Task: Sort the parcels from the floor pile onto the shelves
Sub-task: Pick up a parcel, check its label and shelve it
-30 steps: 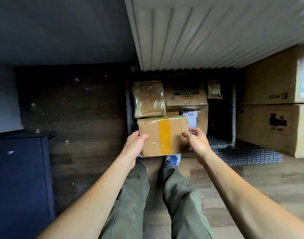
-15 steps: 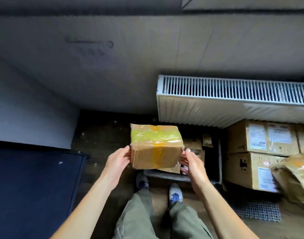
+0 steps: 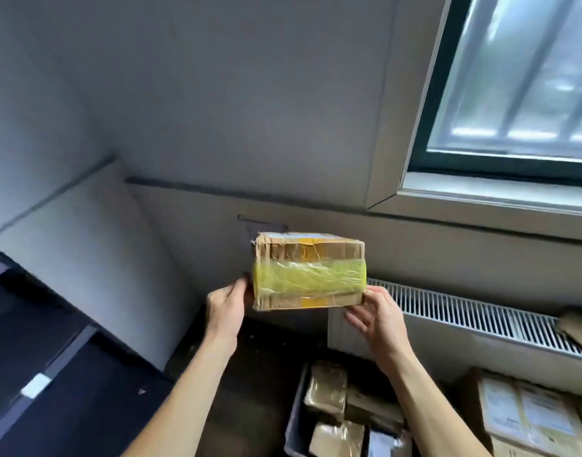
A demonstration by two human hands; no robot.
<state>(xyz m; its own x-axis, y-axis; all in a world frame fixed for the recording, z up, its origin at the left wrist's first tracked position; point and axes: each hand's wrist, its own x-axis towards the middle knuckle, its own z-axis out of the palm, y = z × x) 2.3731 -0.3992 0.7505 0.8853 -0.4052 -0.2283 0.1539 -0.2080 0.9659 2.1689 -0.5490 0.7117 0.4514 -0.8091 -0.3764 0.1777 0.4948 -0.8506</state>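
- Taped parcel is held up in mid-air at centre, in front of bare wall. It touches nothing but the two hands.
- Left hand is wrapped round its left end. Right hand pinches only the lower right corner.
- Risk: the glossy yellow-green tape looks slick and the right hold is slight. A quick swing could drop that end, likely into the grey crate at 6 o'clock.
- Risk: the frayed cardboard at the left edge may buckle under squeeze.
- Tight side: window sill juts at 2 o'clock, radiator top at 4, cartons at 5.
- Open room: 9 to 12 o'clock. Dark shelving sits at 8, well apart, and its front rail needs clearing.
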